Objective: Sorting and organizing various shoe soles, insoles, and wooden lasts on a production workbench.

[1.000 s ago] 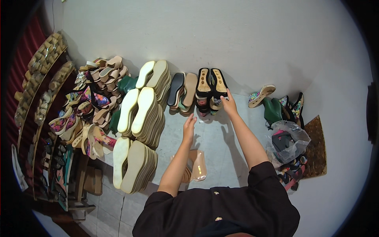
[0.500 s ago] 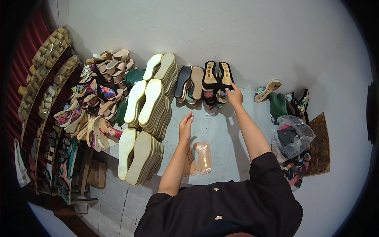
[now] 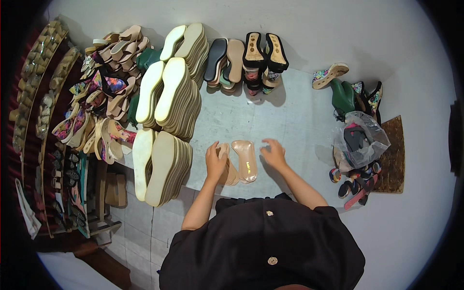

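A small stack of tan insoles (image 3: 243, 162) lies on the grey floor sheet (image 3: 285, 121) just in front of me. My left hand (image 3: 215, 159) rests on the left side of that stack, its fingers curled over the edge of an insole. Just right of the stack, my right hand (image 3: 273, 152) hovers low over the sheet, fingers apart and holding nothing. Farther out, a pair of black platform soles (image 3: 265, 53) with tan footbeds stands against the wall.
Tall stacks of cream soles (image 3: 166, 104) stand at the left, with a heap of sandals (image 3: 104, 92) beyond them. Dark and tan soles (image 3: 224, 60) lean at the back. A clear plastic bag (image 3: 360, 137) and loose shoes sit at the right by a brown mat (image 3: 391, 154).
My right hand has drawn back from the black platform soles at the wall to beside the insoles. My left hand has dropped onto the insole stack. The view has tilted downward.
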`<state>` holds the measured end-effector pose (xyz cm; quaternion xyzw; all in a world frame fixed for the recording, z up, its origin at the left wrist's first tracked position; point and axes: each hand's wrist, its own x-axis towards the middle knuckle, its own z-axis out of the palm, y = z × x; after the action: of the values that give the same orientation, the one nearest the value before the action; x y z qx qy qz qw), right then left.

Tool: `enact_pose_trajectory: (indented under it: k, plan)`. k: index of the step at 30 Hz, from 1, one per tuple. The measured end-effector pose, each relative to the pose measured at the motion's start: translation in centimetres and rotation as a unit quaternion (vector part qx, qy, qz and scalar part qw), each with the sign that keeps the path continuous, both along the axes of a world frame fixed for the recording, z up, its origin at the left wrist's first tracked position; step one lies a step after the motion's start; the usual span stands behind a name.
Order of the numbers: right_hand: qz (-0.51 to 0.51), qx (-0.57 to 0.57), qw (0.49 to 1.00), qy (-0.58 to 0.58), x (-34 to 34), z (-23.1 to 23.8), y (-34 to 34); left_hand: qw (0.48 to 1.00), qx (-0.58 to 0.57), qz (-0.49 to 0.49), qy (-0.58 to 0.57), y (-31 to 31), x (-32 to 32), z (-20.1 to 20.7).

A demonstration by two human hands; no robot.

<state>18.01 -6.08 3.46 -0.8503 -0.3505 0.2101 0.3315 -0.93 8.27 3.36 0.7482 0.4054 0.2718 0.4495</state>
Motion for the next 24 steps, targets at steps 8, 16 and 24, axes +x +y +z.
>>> enact_pose_trajectory:
  k: [8,16,24]
  plan:
    - [-0.097,0.035,0.981,-0.166,-1.1,5.2,-3.4,0.986,0.14,-0.083,0.029,-3.3,0.5,-1.2]
    - [-0.411,0.014,0.79,-0.455,7.6,11.2,-15.4,0.968,0.16,-0.19,-0.04,-8.8,9.1,3.9]
    - [-0.589,-0.025,0.754,-0.29,15.8,12.4,-29.2,0.96,0.15,-0.225,-0.081,-16.5,17.4,4.8]
